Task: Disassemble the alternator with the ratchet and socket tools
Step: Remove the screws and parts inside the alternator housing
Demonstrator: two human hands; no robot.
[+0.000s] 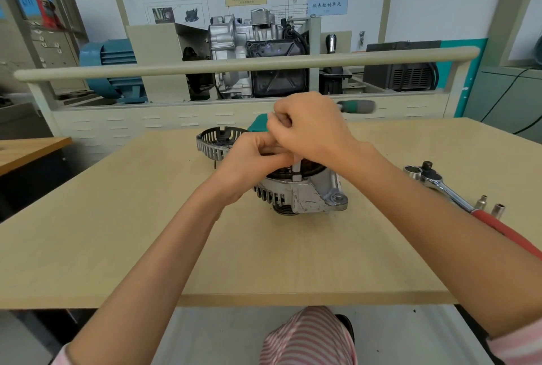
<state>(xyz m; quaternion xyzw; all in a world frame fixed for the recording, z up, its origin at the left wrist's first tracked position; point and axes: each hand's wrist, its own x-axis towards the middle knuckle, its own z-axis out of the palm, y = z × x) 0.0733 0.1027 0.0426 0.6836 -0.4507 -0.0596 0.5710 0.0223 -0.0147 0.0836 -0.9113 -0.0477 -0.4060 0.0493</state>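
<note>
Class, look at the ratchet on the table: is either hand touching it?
Apart. The head view shows the ratchet lying on the table, while both the left hand and right hand are over the alternator.

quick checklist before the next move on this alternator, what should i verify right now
1. Alternator resting flat on the table: ok.
2. Rear cover already off and set aside behind the left hand: ok.
3. Ratchet within reach: ok, it lies unused on the table to the right.
4. Spare sockets at hand: ok, two stand beside the ratchet handle.
5. Right hand grip on the green-handled tool: ok, fingers curled round it.
6. Tool tip seated on a fastener: cannot tell, both hands hide it.
</note>
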